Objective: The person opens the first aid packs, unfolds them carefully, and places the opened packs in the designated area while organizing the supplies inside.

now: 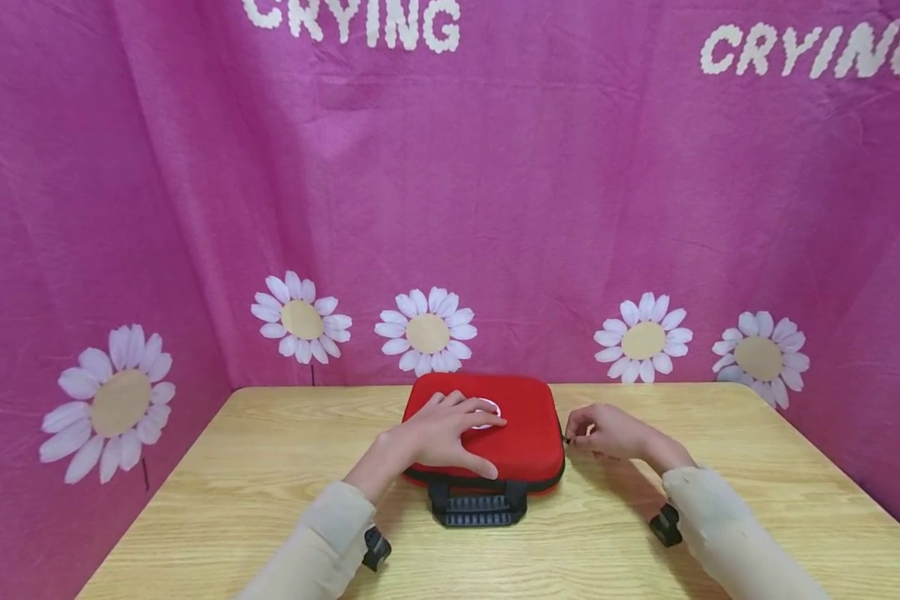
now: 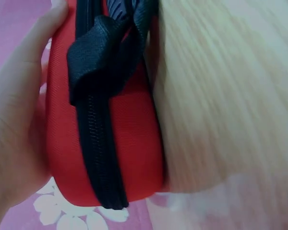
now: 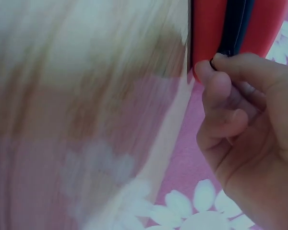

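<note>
A red zippered case [image 1: 525, 433] lies flat on the table, its black handle [image 1: 478, 510] facing the person. My left hand [image 1: 450, 429] rests on the lid with fingers spread, partly covering a white round mark [image 1: 487, 408]. In the left wrist view the black zipper [image 2: 98, 148] runs along the case's side, past the fabric loop of the handle. At the right side of the case, my right hand [image 1: 607, 432] pinches a small black zipper pull [image 3: 213, 63] between thumb and forefinger. Its other fingers are curled loosely.
The case stands on a light wooden table [image 1: 292, 467]. Behind it and at both sides hangs a pink-purple cloth [image 1: 510, 208] with white daisies and lettering. Each sleeve has a dark wrist camera [image 1: 666, 525] near the cuff.
</note>
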Motion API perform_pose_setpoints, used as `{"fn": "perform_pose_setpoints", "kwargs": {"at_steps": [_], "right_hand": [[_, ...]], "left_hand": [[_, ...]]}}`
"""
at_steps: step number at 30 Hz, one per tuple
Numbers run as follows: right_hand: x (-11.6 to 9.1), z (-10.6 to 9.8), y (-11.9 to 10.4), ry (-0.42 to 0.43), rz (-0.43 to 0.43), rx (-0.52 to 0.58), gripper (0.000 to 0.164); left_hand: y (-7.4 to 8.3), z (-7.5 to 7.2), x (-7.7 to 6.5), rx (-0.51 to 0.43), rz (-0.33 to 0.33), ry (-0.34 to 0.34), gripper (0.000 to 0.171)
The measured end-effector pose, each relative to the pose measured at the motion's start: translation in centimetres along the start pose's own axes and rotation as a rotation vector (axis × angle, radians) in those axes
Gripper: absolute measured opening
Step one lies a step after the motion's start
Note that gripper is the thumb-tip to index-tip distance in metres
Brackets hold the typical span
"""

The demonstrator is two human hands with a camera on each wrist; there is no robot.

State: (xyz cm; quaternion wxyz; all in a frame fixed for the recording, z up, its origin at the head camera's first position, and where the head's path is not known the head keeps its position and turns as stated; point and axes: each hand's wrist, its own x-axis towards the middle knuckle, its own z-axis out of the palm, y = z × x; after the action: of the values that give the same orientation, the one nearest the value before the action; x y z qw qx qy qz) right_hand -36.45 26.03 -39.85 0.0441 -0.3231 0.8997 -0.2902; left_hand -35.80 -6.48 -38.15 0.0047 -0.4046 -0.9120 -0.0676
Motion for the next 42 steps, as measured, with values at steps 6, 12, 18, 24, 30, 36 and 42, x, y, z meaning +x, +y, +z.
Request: {"fn": "perform_pose_setpoints", "kwargs": {"at_steps": [6,12,18,24,30,36,42], "right_hand": [[-0.6,0.0,-0.9,-0.013,-0.019,-0.043,0.008],[-0.3,-0.1,-1.0,0.045,0.000,-0.130,0.009],[0.4,0.1,-0.6,0.103,0.084,-0.190,0.011],[1.1,0.3,-0.7,0.146,0.116,-0.238,0.008],[0.7,0.6,-0.7,0.166,0.009,-0.289,0.009],[-0.3,0.5,-0.3,0.134,-0.088,-0.291,0.016],[-1.1,0.1,-0.3,0.072,-0.115,-0.198,0.015]], "left_hand": [[0.4,-0.3,0.1,0.044,-0.023,-0.006,0.077],[0.4,-0.7,-0.3,0.034,0.003,-0.029,0.076],[0.7,-1.4,-0.7,-0.022,0.011,-0.094,0.078],[0.5,-1.2,-1.0,-0.128,0.010,-0.122,0.078],[0.1,-1.2,-1.0,-0.150,-0.024,-0.120,0.075],[0.1,-1.0,-0.7,-0.125,-0.042,-0.090,0.075],[0.5,-0.9,-0.4,-0.089,-0.071,-0.072,0.075]]}}
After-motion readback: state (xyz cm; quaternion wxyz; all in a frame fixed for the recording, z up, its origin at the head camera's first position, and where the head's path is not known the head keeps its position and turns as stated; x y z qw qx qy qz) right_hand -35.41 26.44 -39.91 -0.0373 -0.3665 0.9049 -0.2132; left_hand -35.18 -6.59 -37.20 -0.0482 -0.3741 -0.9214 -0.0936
